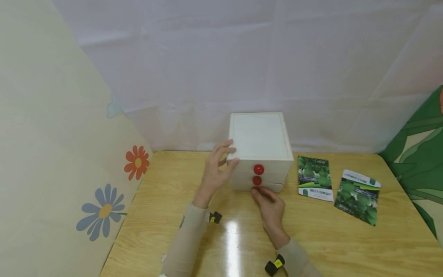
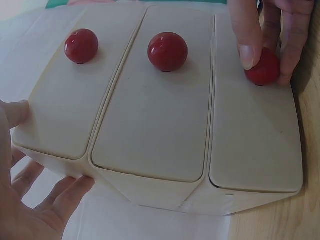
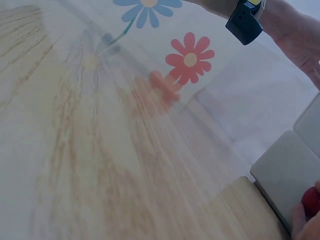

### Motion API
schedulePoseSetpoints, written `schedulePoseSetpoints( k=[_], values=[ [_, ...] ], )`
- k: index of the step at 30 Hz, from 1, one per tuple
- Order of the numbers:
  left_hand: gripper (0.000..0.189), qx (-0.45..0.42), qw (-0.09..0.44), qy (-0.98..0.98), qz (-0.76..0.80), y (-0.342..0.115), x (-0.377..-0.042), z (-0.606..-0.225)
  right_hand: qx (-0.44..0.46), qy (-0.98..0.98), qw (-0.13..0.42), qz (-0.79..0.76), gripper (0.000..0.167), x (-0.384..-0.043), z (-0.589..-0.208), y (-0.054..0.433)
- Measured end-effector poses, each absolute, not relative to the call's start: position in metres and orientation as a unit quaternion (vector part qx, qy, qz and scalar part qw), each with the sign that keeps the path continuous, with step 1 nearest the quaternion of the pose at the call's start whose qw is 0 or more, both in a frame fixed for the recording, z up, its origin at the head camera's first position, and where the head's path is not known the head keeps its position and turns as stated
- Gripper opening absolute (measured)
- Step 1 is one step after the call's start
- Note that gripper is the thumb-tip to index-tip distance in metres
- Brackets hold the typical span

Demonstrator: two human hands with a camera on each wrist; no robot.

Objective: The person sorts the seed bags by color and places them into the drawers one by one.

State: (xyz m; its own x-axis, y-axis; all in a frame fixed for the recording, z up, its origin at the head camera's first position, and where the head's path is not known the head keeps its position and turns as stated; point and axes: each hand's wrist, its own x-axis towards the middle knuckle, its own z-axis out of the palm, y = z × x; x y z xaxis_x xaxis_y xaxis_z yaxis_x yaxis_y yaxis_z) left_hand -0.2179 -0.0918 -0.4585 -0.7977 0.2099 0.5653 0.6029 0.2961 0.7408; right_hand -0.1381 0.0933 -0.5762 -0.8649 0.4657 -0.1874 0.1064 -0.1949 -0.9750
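A white three-drawer box [image 1: 260,135] stands on the table against the back cloth, with one red knob per drawer. The top knob [image 2: 81,46] and middle knob [image 2: 168,52] are untouched. My right hand [image 1: 271,207] pinches the bottom knob [image 2: 263,67] between thumb and fingers. In the right wrist view only a bit of that knob [image 3: 311,201] and the fingertips show at the lower right. My left hand [image 1: 216,169] rests on the box's upper left corner, its fingers [image 2: 70,197] spread along the side wall. All the drawer fronts sit nearly level with the box.
Two green printed packets lie to the right of the box, a nearer-box packet [image 1: 315,177] and a tilted packet [image 1: 358,196]. The wooden table [image 1: 155,223] meets a flower-printed wall [image 1: 69,134] on the left and a pale cloth [image 1: 207,77] behind.
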Motion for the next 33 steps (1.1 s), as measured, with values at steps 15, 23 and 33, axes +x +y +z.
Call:
schedulePoseSetpoints(
  k=[15, 23, 33],
  values=[
    [0.034, -0.264, 0.184, -0.780, -0.537, -0.092, -0.218, -0.459, -0.230, -0.621, 0.114, 0.740, 0.037, -0.127, -0.576, 0.092],
    [0.030, -0.265, 0.187, -0.773, -0.546, -0.092, -0.220, -0.461, -0.228, -0.635, 0.105, 0.730, 0.032, -0.120, -0.576, 0.093],
    [0.032, -0.261, 0.179, -0.781, -0.539, -0.092, -0.219, -0.459, -0.232, -0.635, 0.097, 0.730, 0.032, -0.115, -0.575, 0.094]
  ],
)
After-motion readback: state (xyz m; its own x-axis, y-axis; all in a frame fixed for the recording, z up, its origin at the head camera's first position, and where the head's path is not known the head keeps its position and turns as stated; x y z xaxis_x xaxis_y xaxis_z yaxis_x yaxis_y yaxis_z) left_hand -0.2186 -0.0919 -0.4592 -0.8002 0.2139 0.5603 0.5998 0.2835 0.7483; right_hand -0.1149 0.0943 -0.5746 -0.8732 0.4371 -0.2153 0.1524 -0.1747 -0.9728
